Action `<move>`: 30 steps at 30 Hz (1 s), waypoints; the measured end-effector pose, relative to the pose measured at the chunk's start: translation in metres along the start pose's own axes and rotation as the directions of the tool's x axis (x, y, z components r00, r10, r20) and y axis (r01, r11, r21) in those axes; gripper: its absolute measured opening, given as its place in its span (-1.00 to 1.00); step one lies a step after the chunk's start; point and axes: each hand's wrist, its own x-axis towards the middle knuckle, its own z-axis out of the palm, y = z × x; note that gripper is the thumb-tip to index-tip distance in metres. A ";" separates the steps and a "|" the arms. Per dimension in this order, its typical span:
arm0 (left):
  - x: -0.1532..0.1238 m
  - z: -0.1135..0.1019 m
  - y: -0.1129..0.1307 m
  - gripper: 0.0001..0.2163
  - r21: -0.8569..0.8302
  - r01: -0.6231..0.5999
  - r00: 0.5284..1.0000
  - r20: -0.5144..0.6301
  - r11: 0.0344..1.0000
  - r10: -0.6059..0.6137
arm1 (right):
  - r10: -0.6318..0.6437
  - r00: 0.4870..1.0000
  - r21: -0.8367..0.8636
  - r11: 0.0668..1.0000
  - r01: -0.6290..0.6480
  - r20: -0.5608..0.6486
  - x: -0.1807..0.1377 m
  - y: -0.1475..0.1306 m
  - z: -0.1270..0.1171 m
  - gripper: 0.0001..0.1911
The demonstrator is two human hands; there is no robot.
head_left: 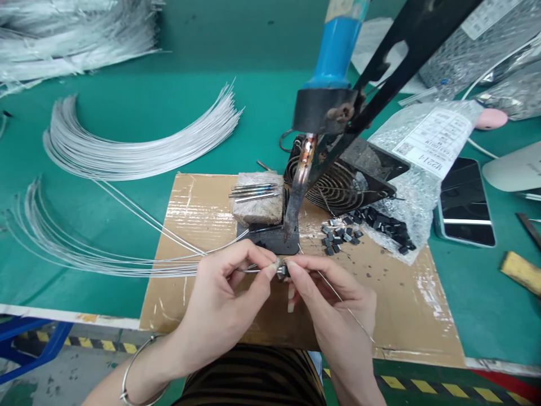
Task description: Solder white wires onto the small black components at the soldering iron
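Note:
My left hand (234, 299) is closed in a pinch on a thin white wire (252, 270). A small black block-shaped part (284, 272) sits between the fingertips of both hands, partly covered by them. My right hand (333, 304) is closed as well, its thumb and forefinger pressed together beside that part. A thin silvery wire (344, 303) passes through the right hand and sticks out toward its wrist. Just beyond my hands, the bent tip of a blue-handled soldering iron (298, 186) points down, fixed in a black stand.
A cardboard sheet (393, 321) lies on the green table. On it stand a pale block (257, 211) with metal pins and a small black fan (338, 175). Loose black parts (342, 234) lie to the right, near a phone (467, 203). A white wire bundle (139, 152) lies left.

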 end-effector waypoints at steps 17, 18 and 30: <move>0.014 0.003 0.004 -0.87 0.091 0.012 0.998 -0.062 0.996 -0.007 | -0.268 0.960 -0.356 0.892 0.278 0.077 0.008 0.002 -0.018 -0.69; 0.015 0.003 0.004 -0.88 0.103 0.017 0.998 -0.062 0.995 -0.010 | -0.281 0.954 -0.357 0.885 0.298 0.099 0.009 0.001 -0.018 -0.69; 0.023 0.002 0.006 -0.90 0.145 0.035 0.997 -0.077 0.989 -0.024 | -0.094 0.995 -0.125 0.988 0.090 -0.028 0.004 -0.014 -0.004 -0.80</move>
